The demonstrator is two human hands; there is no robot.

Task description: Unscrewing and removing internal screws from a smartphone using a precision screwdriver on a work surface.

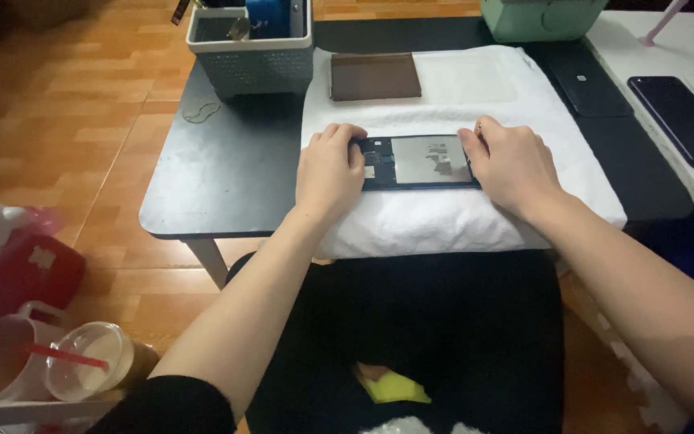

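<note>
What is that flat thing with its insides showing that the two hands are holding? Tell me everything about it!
It is an opened device, a thin dark rectangle lying flat and sideways on a white towel on a black table. Its back is off, showing a shiny grey plate and small dark parts at its left end. The left hand grips the left end, the right hand the right end.

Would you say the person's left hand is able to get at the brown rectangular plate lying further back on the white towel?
Probably yes. The brown plate lies flat on the white towel just beyond the left hand, with bare towel between them; that hand, though, is now gripping the opened device.
</note>
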